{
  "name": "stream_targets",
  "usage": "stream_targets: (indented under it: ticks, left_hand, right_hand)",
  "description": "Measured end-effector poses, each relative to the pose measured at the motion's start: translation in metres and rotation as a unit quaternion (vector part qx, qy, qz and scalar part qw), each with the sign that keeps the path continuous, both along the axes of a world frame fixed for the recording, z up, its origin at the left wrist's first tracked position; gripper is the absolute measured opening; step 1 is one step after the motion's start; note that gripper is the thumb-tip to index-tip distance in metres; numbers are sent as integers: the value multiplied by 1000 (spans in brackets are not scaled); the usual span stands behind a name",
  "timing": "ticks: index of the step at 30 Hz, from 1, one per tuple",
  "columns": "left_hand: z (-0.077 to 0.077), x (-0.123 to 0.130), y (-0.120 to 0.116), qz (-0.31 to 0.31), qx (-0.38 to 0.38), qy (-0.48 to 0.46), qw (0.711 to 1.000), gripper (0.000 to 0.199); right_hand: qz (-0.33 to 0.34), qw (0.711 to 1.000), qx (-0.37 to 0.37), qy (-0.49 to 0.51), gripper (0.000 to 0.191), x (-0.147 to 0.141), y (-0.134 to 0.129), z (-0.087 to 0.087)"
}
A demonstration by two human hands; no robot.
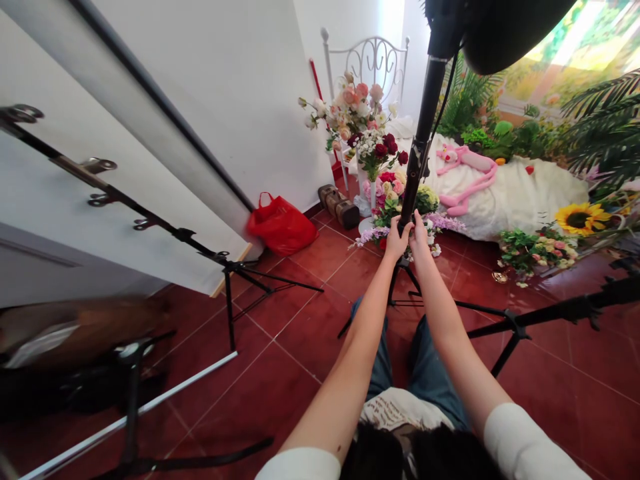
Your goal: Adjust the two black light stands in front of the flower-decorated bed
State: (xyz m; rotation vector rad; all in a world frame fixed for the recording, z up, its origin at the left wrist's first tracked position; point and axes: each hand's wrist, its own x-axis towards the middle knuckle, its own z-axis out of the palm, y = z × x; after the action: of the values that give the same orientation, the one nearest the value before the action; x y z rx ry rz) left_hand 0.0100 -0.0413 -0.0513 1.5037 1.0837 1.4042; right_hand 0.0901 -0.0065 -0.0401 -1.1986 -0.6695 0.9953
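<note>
A black light stand [419,143] rises upright in front of me, with a large dark lamp head [507,30] at its top, partly cut off by the frame. My left hand [398,240] is closed around the lower part of its pole. Close beside it, my right hand [420,235] grips the same pole at about the same height. Both arms reach straight forward. Below my hands the stand's legs [399,283] spread over the floor, partly hidden by my arms. A dark cable runs down along the pole.
Artificial flowers [365,110] and a white metal headboard [377,57] stand behind the pole. A pink plush toy [470,170] lies on white cloth. Another tripod [515,323] is at right, a clamp-fitted stand [225,263] at left. A red bag [281,225] rests by the wall.
</note>
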Motion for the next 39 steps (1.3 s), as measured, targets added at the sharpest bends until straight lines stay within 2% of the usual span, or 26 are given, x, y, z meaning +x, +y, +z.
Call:
stream_targets:
  ticks: [3,7,11,15,20,22,25,26,27,29,32,35,39]
  left_hand:
    - [-1,0,0,-12,-8,-8,1000,29]
    - [-1,-1,1,-19,-7,-12,1000,29]
    - [0,0,1,-27,-10,-7,1000,30]
    - [2,2,1,-5,-18,-4,1000,31]
    - [6,3,-5,22,-6,11,1000,33]
    - [6,8,-15,79,20,18,997,35]
    - [2,24,-41,226,11,-7,974,33]
    - [-2,33,-51,256,-5,-16,967,28]
    - [-5,42,-61,254,-13,-18,967,24]
    - [-14,62,-78,189,-5,-7,982,21]
    - [-23,94,-94,48,3,-3,999,16]
    - [-21,132,-105,-80,-28,-12,996,9]
    - [-2,198,-127,-245,-37,-10,969,9]
  right_hand:
    - [-90,990,-83,66,43,0,-3,8]
    - [-73,992,-99,27,43,3,-16,14]
    - [-74,993,-85,38,33,20,-46,8]
    - [-13,995,-62,80,24,63,-100,-9]
    - [-60,986,-111,111,14,137,-186,-27]
    - [-87,985,-112,97,14,167,-221,-30]
    - [-143,980,-111,78,15,211,-270,-34]
    - [-164,978,-109,72,17,224,-285,-35]
    - [-185,974,-109,67,18,237,-298,-35]
    - [-228,966,-101,69,24,257,-322,-35]
    - [-265,953,-68,126,27,272,-346,-27]
    - [-232,946,-22,224,21,269,-359,-12]
    - [-154,920,52,356,17,254,-363,8]
